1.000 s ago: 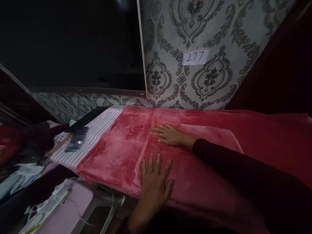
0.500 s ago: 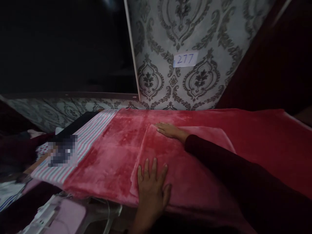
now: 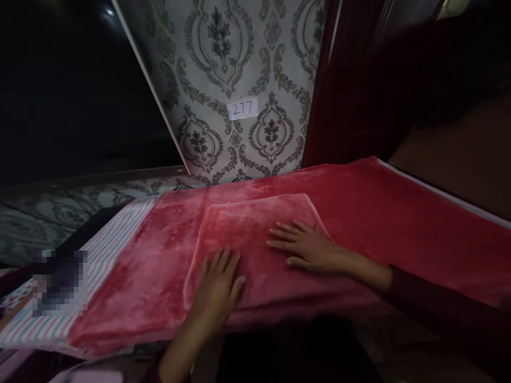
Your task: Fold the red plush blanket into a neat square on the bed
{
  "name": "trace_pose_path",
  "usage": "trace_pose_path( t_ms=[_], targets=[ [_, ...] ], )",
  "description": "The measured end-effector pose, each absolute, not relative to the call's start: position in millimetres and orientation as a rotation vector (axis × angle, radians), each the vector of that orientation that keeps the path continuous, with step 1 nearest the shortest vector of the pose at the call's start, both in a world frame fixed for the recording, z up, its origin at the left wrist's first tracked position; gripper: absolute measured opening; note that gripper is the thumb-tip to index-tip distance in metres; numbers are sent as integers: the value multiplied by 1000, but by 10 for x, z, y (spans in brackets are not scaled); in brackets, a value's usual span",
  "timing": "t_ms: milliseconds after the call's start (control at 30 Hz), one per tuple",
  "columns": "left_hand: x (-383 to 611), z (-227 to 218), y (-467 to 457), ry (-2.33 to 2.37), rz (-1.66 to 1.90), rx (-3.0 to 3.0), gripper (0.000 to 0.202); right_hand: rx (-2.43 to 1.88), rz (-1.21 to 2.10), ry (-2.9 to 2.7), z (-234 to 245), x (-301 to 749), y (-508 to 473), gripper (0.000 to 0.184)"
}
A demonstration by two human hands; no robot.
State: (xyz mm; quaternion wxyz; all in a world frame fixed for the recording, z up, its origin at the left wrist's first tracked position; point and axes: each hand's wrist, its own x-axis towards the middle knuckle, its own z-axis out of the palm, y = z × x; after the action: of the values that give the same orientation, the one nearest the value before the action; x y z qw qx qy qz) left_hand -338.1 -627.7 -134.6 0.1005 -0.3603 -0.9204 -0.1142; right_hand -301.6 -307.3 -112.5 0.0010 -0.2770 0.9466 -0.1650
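Note:
A folded piece of pink-red plush cloth [image 3: 247, 229] lies on a larger red plush blanket [image 3: 379, 213] spread over a surface. My left hand [image 3: 217, 284] lies flat on the folded cloth near its front edge, fingers stretched out. Resting flat on the same cloth farther right, my right hand [image 3: 307, 247] has its fingers spread and pointing left; its arm is in a dark sleeve. Neither hand holds anything.
A striped cloth [image 3: 99, 255] sticks out from under the blanket at the left. Behind stands a wall with grey ornamental wallpaper [image 3: 223, 58] and a paper label reading 277 [image 3: 242, 109]. A dark screen [image 3: 59, 90] fills the upper left, and a dark red curtain [image 3: 339, 90] hangs at the right.
The view has swung right and tilted. My right hand has slid back from the cloth's far edge toward the middle. My left hand stays flat near the front edge.

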Motion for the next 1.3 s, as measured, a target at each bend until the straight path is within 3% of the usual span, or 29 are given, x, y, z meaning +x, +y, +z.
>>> trace_pose_path(
  t_ms=[167,367,1000,1300],
  targets=[
    [-3845,-921,-5375,-2686,-493,-1784,54,-819,-621,3027,-1282,-2780,-3000,62],
    [-4574,-1011,-4247,-2609,-227,-2137,58,-708,-718,3057,-1384,-2773,-3106,55],
    [-5334,-1402,-3473,-2746,-305,-1856,61,-678,-896,2967,-1478,-2794,-3010,55],
    [-5058,-1037,-3578,-2650,-222,-1657,63,-677,-808,3002,-1474,-2773,-2996,53]
  ],
)
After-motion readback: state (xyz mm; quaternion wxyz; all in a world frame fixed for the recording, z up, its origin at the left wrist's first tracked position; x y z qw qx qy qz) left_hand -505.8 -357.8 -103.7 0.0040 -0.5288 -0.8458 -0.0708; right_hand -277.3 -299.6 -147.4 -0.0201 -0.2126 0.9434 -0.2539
